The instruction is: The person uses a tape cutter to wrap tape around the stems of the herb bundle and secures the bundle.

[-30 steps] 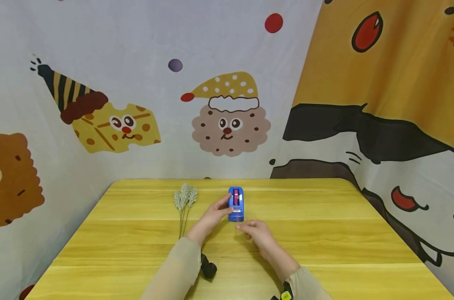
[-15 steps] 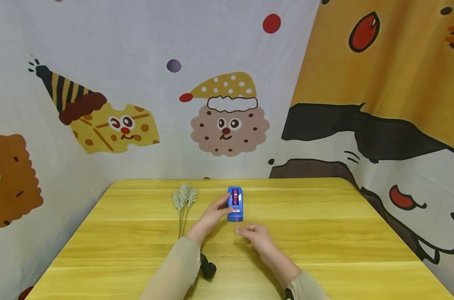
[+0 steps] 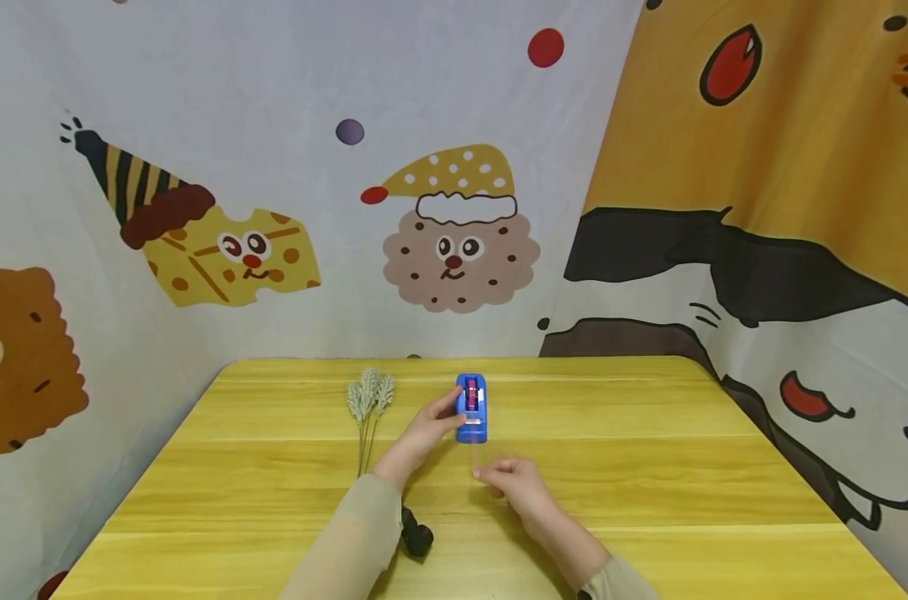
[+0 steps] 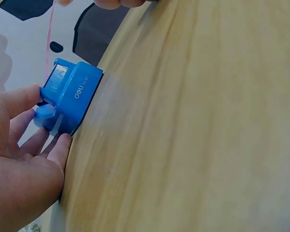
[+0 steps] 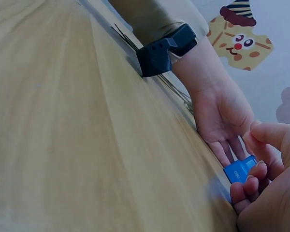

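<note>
A blue tape dispenser point(image 3: 472, 435) with a pinkish-red roll sits on the table. My left hand point(image 3: 423, 433) holds it from its left side, thumb near the cutter end, as the left wrist view of the dispenser point(image 4: 75, 92) shows. From its near end a thin, clear strip of tape point(image 3: 475, 457) runs toward me. My right hand point(image 3: 524, 487) pinches the strip's free end between thumb and index finger, a short way in front of the dispenser. In the left wrist view the tape point(image 4: 49, 38) looks pink and taut, rising from beside the toothed edge.
Several pale green artificial stems point(image 3: 369, 404) lie left of my left hand on the yellow wood-grain table point(image 3: 649, 475). A black wrist device point(image 3: 416, 537) is strapped to my left wrist. A cartoon-printed cloth point(image 3: 296, 125) hangs behind the table.
My right hand has drawn back toward me, away from the dispenser, and the strip of tape between them has grown longer. The left hand and dispenser have stayed in place.
</note>
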The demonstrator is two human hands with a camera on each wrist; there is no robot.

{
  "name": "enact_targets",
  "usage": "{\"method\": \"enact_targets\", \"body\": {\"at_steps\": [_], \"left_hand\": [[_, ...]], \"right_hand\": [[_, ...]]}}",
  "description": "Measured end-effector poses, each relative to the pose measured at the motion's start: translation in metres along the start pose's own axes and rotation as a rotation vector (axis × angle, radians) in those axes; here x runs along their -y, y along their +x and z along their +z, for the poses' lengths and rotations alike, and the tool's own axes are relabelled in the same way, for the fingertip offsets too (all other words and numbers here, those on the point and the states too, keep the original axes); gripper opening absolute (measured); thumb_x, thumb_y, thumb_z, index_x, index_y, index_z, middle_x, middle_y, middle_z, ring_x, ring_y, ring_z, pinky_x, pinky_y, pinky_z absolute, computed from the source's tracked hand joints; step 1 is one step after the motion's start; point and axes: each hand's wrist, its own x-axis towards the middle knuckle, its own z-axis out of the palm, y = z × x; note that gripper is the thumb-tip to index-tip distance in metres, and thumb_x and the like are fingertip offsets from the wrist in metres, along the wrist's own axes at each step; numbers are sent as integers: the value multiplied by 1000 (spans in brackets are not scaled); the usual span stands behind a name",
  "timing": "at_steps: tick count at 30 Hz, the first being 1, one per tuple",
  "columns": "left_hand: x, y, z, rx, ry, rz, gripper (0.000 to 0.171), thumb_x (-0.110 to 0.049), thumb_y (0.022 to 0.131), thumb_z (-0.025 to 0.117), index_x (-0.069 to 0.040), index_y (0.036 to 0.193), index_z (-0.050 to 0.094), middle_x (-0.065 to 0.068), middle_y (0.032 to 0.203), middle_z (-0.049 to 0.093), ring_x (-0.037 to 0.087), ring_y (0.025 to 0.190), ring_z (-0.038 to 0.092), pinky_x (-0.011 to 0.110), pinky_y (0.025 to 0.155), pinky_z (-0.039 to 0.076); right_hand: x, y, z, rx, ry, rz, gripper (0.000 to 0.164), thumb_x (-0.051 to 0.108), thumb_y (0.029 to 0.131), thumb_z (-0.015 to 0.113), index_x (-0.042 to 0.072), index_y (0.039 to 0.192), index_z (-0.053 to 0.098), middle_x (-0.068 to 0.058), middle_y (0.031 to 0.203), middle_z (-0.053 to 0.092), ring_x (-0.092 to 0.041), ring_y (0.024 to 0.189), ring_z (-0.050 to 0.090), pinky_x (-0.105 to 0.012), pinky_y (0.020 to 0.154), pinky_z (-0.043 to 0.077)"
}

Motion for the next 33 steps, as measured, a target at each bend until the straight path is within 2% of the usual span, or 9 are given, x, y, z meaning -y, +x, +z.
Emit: {"method": "enact_targets", "body": {"at_steps": [5,11,19,26,33], "left_hand": [[1,1,-1,4,4,-3,58,-18,96,61,-22,150,39,19,152,34,39,139,29,60,110,16],[2,1,0,7,-4,-3,58,-18,96,61,-21,150,38,20,152,33,39,139,29,60,110,17],[1,1,0,4,-4,4,59,-18,95,61,-22,149,39,20,151,34,40,138,29,60,110,17],[2,2,-1,-1,7,-12,59,-19,95,62,-25,149,40,18,152,33,38,139,29,60,111,16],[2,2,0,4,12,-2,59,-18,95,62,-22,149,39,20,151,34,39,138,29,60,110,17]], "right_hand": [[0,-6,-2,15,1,-30,28,27,82,75,0,78,69,2,72,54,-16,71,50,-29,64,41],[-1,-10,0,10,-5,3,27,23,83,74,-4,84,69,1,78,58,-17,74,51,-30,67,41],[0,-14,0,10,-1,8,25,21,83,74,-4,84,70,1,69,55,-15,70,50,-28,63,41],[-2,-18,1,18,-26,7,26,21,84,74,-4,85,70,1,75,59,-16,73,51,-30,65,43],[-2,-23,1,35,-38,-15,28,22,84,74,-5,85,70,1,82,62,-17,78,51,-31,68,42]]}}
